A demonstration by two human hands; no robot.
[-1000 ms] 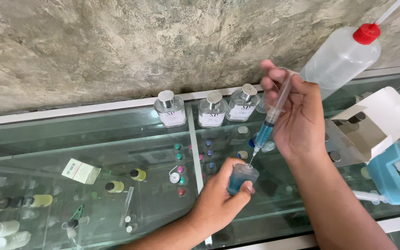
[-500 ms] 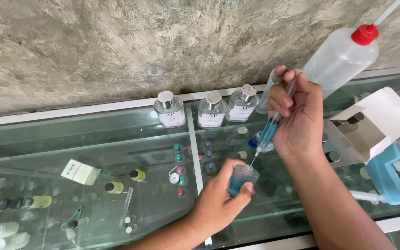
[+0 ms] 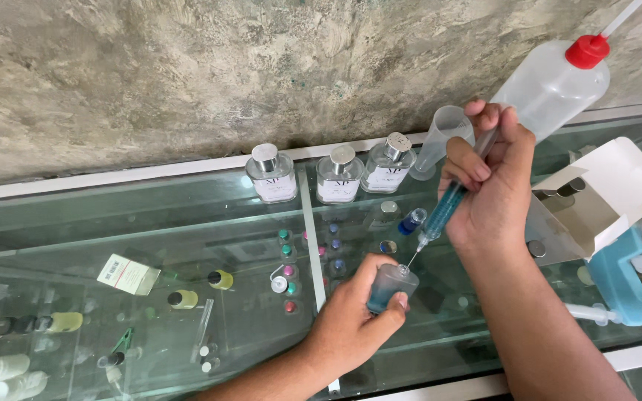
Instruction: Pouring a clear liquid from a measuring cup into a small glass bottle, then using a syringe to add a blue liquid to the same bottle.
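A small clear glass vial of blue liquid (image 3: 389, 288) is gripped by the left hand (image 3: 351, 327), fingers wrapped round it just above the glass counter (image 3: 187, 223); a slim clear plastic syringe filled with blue liquid (image 3: 451, 200) is pinched by the right hand (image 3: 488, 193), thumb on the plunger, its needle tip set at the vial's mouth; behind, 3 square clear perfume bottles with silver caps (image 3: 339, 174) are lined up along the wall; a translucent squeeze bottle with a red cap (image 3: 551, 85) stands further right.
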